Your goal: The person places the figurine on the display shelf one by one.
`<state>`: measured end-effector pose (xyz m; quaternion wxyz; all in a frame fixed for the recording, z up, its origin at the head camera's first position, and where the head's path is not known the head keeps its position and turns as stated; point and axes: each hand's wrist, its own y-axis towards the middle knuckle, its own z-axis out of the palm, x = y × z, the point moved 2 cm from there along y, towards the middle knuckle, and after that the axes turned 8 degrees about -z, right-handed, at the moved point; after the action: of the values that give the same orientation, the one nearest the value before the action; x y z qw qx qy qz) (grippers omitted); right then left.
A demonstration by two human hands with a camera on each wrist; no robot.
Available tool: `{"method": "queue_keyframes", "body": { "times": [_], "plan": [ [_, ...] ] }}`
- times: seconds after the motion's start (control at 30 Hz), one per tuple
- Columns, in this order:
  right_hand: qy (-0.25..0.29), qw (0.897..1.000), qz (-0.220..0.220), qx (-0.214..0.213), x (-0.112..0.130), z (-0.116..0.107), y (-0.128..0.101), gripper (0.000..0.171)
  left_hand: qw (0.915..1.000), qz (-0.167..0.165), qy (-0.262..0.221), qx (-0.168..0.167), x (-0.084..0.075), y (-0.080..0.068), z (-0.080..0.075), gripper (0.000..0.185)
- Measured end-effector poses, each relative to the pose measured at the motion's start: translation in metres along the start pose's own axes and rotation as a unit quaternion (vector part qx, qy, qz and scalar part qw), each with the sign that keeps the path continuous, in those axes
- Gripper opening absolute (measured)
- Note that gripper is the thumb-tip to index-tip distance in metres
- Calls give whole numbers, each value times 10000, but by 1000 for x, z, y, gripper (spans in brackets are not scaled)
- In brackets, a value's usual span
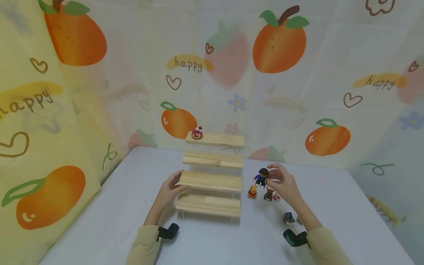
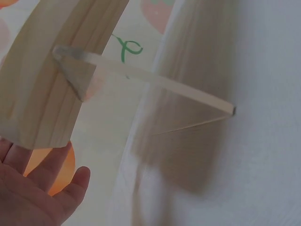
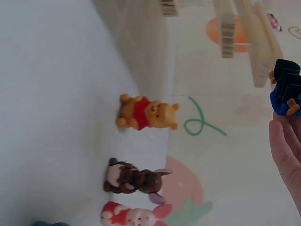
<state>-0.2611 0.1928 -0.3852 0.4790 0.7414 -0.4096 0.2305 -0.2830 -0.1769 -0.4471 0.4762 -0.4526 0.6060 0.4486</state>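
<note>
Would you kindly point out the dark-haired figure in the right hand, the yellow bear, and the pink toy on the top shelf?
Dark-haired figure [image 1: 261, 177], head view, on its blue body.
Yellow bear [image 3: 146, 113], right wrist view, on its red shirt.
Pink toy [image 1: 197, 133], head view, on its middle.

- Shelf [image 1: 210, 181] at the left hand [image 1: 171, 189]: pale raw wood, matt, visible grain; clear plastic side supports [image 2: 150, 81].
- Figure [image 1: 261, 177] pinched in the right hand [image 1: 285, 184]: smooth plastic, slight gloss.
- Bear [image 3: 146, 113] and toys just below that hand: smooth moulded plastic.
- Table [image 1: 109, 221]: matt, smooth.
- Backdrop [image 1: 298, 73]: printed cloth, soft sheen.
</note>
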Motion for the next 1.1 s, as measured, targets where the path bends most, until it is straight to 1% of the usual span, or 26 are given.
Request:
{"method": "queue_keyframes", "body": {
  "times": [0.1,0.2,0.3,0.4,0.5,0.7,0.73,0.87,0.93,0.97,1.03,1.1],
  "plan": [
    [-141,9999,-66,26,15,0,5,36,10000,61,-26,22,1,-1,0,59],
    [-123,9999,-9,26,23,0,11,36,10000,46,5,50,1,-1,-1,59],
    [-50,9998,173,-20,17,3,17,36,10000,-12,75,-15,2,-1,-1,59],
    [-5,9997,204,-135,12,5,21,38,9999,-41,117,-81,0,0,-1,59],
    [90,9997,106,-220,14,8,25,37,9999,-61,118,-88,-1,0,0,60],
    [139,9994,-271,-158,43,12,34,31,9999,-106,24,-42,-2,-1,1,58],
    [136,9992,-334,-143,48,12,36,30,10000,-78,6,-43,2,0,0,59],
    [129,9992,-371,-117,38,14,46,31,9999,-19,-19,-102,19,6,-3,61],
    [76,9992,-370,-127,38,15,50,32,9999,42,-12,-132,27,9,-5,63],
    [78,9993,-355,-120,38,15,52,32,9999,41,-4,-126,27,9,-5,62],
    [98,9992,-373,-112,49,16,57,32,9999,90,13,-64,27,9,-5,61],
    [126,9989,-423,-131,59,16,62,32,10000,75,4,5,19,8,-5,60]
  ]
}}
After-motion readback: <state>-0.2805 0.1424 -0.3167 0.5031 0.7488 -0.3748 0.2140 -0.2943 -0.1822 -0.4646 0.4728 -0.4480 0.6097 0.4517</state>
